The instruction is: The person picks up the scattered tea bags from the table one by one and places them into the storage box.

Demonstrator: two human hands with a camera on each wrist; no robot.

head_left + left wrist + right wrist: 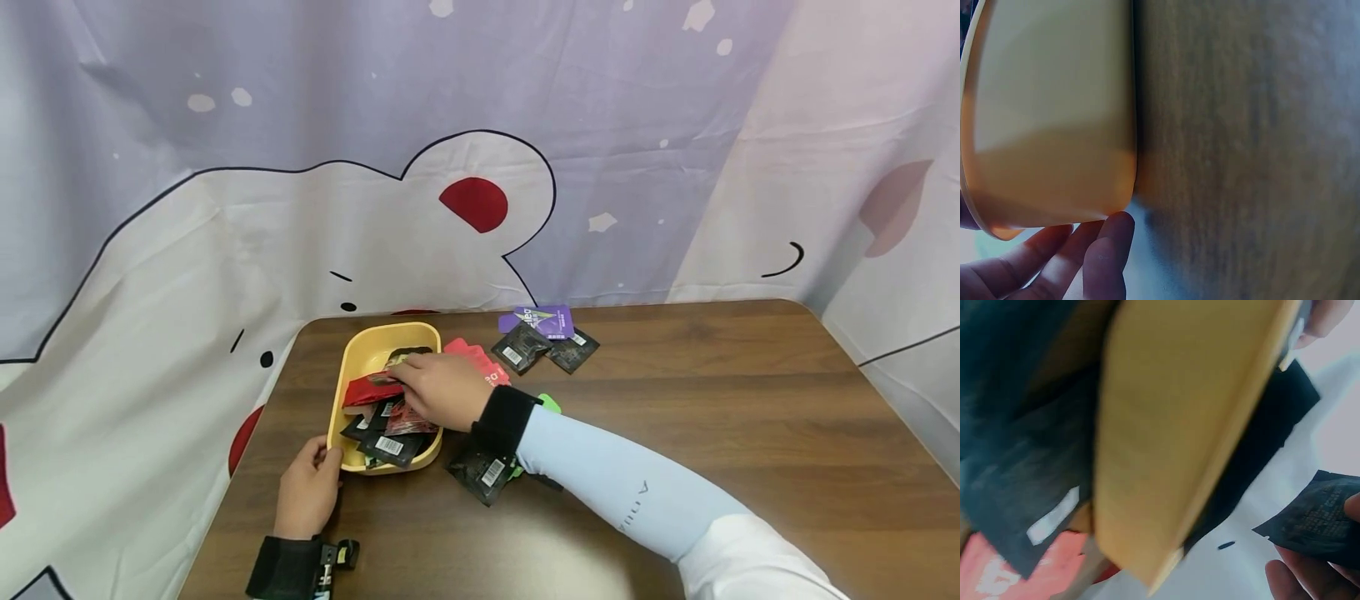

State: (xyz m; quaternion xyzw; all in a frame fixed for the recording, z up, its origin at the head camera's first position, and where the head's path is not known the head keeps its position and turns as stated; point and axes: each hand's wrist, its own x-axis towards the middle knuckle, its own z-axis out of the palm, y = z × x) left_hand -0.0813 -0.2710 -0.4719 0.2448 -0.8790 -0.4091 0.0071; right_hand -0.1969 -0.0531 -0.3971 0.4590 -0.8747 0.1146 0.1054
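Note:
A yellow plastic basket (347, 379) stands at the left of the table, with black packets (392, 448) and a red packet (367, 389) inside. My left hand (307, 492) holds its near left corner; in the left wrist view its fingers (1107, 256) lie against the outer wall. Over the basket, my right hand (446, 390) pinches a small black packet (1313, 519) between thumb and fingers, as the right wrist view shows. Part of the basket's contents is hidden under the right hand.
Beside the basket lie pink-red packets (476, 358). Farther back are a purple packet (555, 321) and two black packets (522, 347). Another black packet (480, 475) and something green (550, 403) lie partly under the right forearm. A patterned curtain (615, 150) hangs behind the table.

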